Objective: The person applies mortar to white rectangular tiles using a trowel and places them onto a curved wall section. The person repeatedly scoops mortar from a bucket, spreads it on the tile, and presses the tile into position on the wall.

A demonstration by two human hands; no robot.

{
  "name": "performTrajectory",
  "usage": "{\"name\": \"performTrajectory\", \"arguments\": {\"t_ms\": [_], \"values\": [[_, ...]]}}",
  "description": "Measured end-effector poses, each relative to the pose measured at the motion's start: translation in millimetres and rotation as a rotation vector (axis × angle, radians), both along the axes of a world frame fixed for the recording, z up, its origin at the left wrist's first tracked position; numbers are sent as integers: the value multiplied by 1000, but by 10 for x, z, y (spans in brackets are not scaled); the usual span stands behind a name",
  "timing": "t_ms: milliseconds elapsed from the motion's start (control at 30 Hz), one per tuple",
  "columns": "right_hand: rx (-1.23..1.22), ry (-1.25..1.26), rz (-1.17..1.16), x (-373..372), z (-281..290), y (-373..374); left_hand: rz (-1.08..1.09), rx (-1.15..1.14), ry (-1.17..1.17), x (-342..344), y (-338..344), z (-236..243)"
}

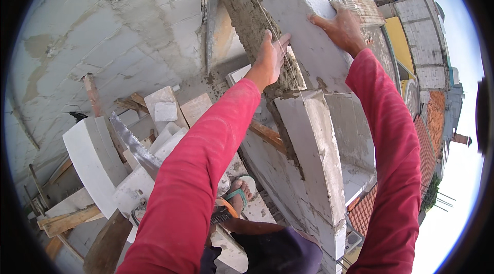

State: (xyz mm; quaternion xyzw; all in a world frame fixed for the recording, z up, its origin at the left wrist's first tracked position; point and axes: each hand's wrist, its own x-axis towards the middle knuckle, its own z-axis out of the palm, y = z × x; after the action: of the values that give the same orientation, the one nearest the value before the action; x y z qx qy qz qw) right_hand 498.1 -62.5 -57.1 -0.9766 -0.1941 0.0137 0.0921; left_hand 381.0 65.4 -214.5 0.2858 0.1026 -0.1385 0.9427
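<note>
Both hands are on a long white block (288, 14) at the upper middle. My right hand (342, 32) grips its right side, thumb across the face. My left hand (270, 57) holds its left edge, fingertips against it and partly hidden. Grey mortar (242, 16) coats the surface just left of that block. A thin taut string (260, 11) runs past my left hand. Below, another block course (311, 155) has mortar along its left side.
A handsaw (134, 142) lies among loose blocks (87, 155) and timber (72, 217) at lower left. A metal post (212, 27) and rebar stand near the top. My sandalled foot (237, 197) rests below on a pale surface. Tiled roofs (363, 215) lie beyond the wall at right.
</note>
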Motion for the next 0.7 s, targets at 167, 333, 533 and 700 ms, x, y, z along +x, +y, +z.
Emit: {"name": "performTrajectory", "arguments": {"t_ms": [167, 333, 533, 700], "values": [[48, -29, 7, -86, -204, 109, 22, 85, -15, 1, 45, -219], [63, -69, 13, -37, -396, 184, 40, 158, -18, 46, 129, -309], [46, -23, 21, -80, -413, 326, 31, 249, -3, 50, 210, -360], [74, 20, 3, -44, -481, 374, 67, 260, 31, 73, 246, -385]]}}
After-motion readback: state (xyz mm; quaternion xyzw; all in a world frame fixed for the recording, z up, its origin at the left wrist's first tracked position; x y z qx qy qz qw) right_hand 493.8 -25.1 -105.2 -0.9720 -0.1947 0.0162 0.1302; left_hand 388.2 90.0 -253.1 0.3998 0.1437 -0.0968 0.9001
